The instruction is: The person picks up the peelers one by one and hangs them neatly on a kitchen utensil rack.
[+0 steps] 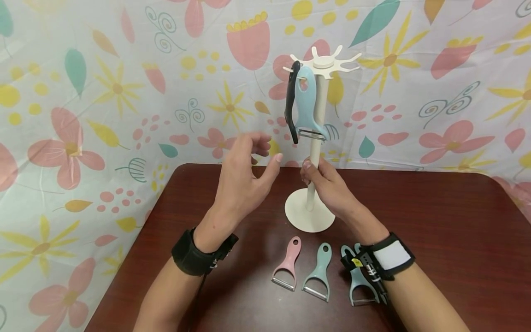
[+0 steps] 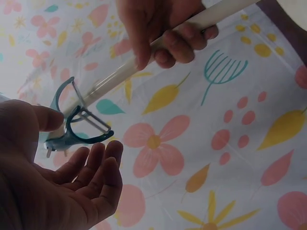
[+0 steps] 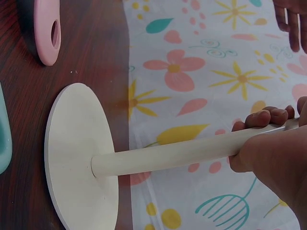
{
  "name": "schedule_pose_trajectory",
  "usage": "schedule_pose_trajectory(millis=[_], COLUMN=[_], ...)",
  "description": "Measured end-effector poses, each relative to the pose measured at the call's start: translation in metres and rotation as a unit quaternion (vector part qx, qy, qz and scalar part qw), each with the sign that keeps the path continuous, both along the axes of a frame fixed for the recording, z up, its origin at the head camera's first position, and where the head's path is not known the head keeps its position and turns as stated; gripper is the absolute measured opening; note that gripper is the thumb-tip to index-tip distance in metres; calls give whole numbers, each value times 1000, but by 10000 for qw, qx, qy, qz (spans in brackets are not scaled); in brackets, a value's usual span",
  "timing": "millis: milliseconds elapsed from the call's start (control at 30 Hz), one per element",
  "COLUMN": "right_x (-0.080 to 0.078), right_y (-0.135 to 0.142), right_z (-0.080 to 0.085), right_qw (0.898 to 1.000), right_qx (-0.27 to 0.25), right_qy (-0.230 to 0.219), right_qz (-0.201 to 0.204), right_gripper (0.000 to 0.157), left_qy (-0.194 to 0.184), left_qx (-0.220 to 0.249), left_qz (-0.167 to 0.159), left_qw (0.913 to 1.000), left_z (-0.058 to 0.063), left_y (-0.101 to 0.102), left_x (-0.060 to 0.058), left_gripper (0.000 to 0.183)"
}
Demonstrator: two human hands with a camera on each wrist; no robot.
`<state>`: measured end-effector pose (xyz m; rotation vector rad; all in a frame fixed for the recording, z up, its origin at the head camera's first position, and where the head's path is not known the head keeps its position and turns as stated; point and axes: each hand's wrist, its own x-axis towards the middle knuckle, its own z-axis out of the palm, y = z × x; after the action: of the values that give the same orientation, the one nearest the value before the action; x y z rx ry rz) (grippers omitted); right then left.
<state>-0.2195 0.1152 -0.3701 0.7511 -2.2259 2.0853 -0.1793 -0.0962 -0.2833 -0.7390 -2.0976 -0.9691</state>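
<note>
My right hand (image 1: 332, 189) grips the pole (image 3: 168, 159) of a cream stand with a round base (image 1: 304, 216) and a spoked top (image 1: 323, 62). From the spokes hang a light-blue peeler (image 1: 306, 94) and, on its left, a black one (image 1: 291, 101). Left of the pole, my left hand (image 1: 242, 180) is raised with its fingers loosely bent and nothing in it. The left wrist view has this hand just beside the hanging peelers (image 2: 72, 140); the head view leaves a gap between them.
On the brown table (image 1: 448, 230) lie a pink peeler (image 1: 292, 253) and a green peeler (image 1: 322, 260), in front of the base. More peelers (image 1: 357, 276) lie to their right, partly covered by my right wrist strap (image 1: 392, 256). A flower-patterned cloth (image 1: 124, 92) hangs behind.
</note>
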Motion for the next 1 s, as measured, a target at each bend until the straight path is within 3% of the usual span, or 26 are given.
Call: schedule_pose_trajectory(millis=[333, 833, 1000], right_x=[1, 1, 0], right_y=[0, 1, 1], right_z=[1, 0, 1], right_qw=[10000, 10000, 9999], right_qx=[45, 25, -37], right_qy=[-55, -6, 59], right_qz=[-25, -10, 95], right_gripper=[42, 42, 41], left_qy=[-581, -1501, -1651], left_qx=[-554, -1123, -1360], left_qz=[182, 255, 242], left_qw=[9966, 9819, 9766], left_z=[-27, -66, -78], left_y=[3, 7, 10], left_x=[8, 19, 22], left_gripper=[37, 35, 35])
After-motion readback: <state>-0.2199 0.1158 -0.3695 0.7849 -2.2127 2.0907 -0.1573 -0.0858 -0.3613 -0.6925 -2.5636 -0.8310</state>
